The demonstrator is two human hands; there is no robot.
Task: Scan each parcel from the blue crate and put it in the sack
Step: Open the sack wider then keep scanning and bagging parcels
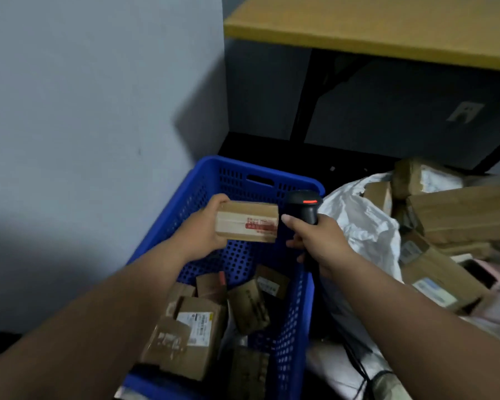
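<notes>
My left hand (pixel 205 226) grips a small brown cardboard parcel (pixel 247 222) with a red-printed label, held above the blue perforated crate (pixel 228 174). My right hand (pixel 318 238) holds a black handheld scanner (pixel 302 206) by its handle, its head with a lit red bar right beside the parcel's right end. Several brown parcels (pixel 197 321) lie in the bottom of the crate. The white sack (pixel 364 220) stands open just right of the crate, with parcels showing at its mouth.
A heap of brown boxes (pixel 456 215) lies right of the sack. A yellow-topped table (pixel 387 27) with black legs stands behind. A grey wall (pixel 84 111) runs along the left. A black cable (pixel 358 368) trails down beside the crate.
</notes>
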